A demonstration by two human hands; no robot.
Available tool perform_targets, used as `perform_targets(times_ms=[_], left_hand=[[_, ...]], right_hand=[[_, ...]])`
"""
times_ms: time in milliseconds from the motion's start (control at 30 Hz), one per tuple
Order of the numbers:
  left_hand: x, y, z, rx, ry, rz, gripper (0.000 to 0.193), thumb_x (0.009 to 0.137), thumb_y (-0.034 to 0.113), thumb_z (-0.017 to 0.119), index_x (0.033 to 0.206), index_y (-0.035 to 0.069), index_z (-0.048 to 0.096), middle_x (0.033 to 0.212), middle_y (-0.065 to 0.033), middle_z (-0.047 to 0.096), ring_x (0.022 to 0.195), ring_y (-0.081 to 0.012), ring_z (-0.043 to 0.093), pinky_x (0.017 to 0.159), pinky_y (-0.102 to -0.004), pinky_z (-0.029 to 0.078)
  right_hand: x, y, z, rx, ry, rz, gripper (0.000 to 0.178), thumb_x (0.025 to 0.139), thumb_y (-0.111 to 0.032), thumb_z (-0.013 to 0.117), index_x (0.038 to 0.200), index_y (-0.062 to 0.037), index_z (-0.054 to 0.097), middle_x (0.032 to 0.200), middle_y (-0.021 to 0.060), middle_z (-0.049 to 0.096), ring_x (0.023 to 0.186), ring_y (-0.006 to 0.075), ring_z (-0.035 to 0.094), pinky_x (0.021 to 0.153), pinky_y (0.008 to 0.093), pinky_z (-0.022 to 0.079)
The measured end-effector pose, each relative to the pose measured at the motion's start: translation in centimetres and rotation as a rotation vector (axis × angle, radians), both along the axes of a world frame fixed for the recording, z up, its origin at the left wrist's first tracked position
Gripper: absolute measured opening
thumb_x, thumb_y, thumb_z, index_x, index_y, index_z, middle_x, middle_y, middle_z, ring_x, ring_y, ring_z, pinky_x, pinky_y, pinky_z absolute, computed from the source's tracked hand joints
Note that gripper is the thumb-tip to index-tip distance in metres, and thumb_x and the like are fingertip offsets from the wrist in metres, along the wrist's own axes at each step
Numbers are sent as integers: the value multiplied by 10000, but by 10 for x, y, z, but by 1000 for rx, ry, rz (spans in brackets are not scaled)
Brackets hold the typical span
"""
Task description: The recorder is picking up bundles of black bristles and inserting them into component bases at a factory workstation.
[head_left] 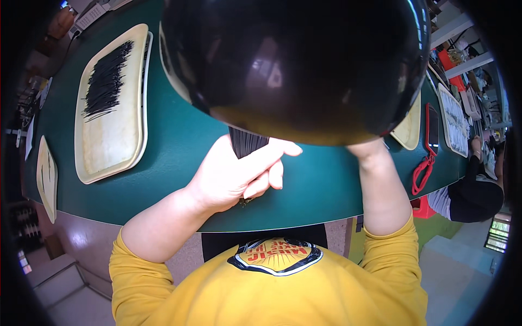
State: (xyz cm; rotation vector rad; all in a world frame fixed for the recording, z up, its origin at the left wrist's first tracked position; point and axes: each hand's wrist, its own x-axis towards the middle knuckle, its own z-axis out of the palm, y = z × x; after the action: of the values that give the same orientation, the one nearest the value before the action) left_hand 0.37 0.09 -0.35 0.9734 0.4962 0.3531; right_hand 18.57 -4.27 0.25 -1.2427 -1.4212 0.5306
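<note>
My left hand [239, 168] is closed around a bundle of thin black strands [248, 142], which look like cut wires. The bundle's far end passes out of sight behind a large, glossy black dome [293, 65]. My right hand [367, 149] reaches under the dome's right side. Only its wrist and heel show; the fingers and anything in them are hidden. Small golden bits [247, 201] lie on the green table [179, 152] just below my left hand.
On the left, a cream tray [109, 146] bears a pile of similar black strands [106, 81]; another tray sits beneath it. A smaller cream tray [48, 182] stands far left. Right of the dome are a phone with a red strap [422, 173] and a white tray [454, 119]. Another person sits far right.
</note>
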Motion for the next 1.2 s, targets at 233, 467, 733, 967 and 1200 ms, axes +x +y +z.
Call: perform_targets(times_ms=[233, 467, 733, 967, 1200], left_hand=[[3, 0, -2, -51, 95, -57, 202, 807, 166, 464, 697, 8, 525, 467, -14, 442, 360, -34, 346, 346, -165, 267], [-2, 1, -7, -126, 73, -24, 154, 819, 141, 442, 742, 10, 466, 541, -35, 464, 313, -49, 322, 308, -166, 256], [-1, 3, 3, -272, -44, -29, 121, 798, 105, 468, 784, -12, 500, 556, -40, 500, 338, -55, 383, 293, -160, 277], [-4, 3, 1, -313, -131, -117, 144, 789, 124, 499, 812, -18, 489, 562, -43, 505, 340, -57, 400, 296, -155, 290], [-6, 3, 6, -170, -131, 93, 105, 781, 101, 507, 754, 3, 482, 592, -58, 509, 365, -73, 433, 319, -156, 320]], right_hand=[[-20, -2, -13, -265, 284, 279, 129, 697, -88, 614, 708, 10, 531, 615, 34, 537, 550, 40, 495, 490, 156, 389], [-12, 1, -3, -370, 754, 369, 169, 808, -115, 434, 783, 33, 514, 633, 70, 536, 539, 86, 493, 508, 186, 409], [-17, 0, -20, -78, 786, 510, 225, 793, -97, 376, 823, 71, 522, 711, 145, 554, 590, 148, 527, 558, 245, 432], [-26, 0, 8, -337, 594, 464, 148, 726, -51, 560, 855, 23, 554, 707, 42, 560, 577, 74, 509, 536, 185, 408], [-25, 2, 18, -22, 238, 292, 137, 755, -26, 471, 699, 66, 556, 638, 100, 572, 548, 129, 546, 536, 214, 442]])
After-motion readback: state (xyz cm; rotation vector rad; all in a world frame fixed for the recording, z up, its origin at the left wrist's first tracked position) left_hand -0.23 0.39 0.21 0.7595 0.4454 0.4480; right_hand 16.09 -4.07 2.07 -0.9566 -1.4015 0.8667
